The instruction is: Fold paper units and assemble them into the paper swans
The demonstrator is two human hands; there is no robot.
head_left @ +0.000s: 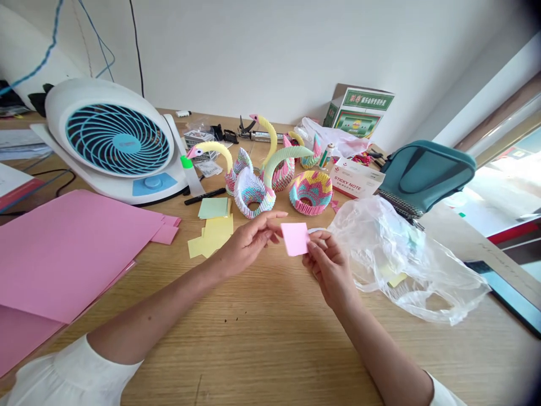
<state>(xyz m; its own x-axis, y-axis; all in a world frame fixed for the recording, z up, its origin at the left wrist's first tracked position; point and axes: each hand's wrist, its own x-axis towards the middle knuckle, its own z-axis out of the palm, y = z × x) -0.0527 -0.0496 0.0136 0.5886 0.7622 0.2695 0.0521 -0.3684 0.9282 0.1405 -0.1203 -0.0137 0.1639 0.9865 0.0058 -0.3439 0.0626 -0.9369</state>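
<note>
The near middle of the wooden surface (270,338) is open. Pink paper sheets (80,242) block the left, a clear plastic bag (406,259) the right. Beyond, folded-paper swans (253,189) and a paper bowl (311,193) stand close together, with a fan (122,141) left of them.

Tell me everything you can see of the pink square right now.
The pink square looks like thin, plain paper, slightly tilted, with no writing visible on this face. The right hand pinches it near its right edge, thumb in front. It's held up over the wooden table. The left hand is close by its left edge; whether they touch is unclear.
</note>
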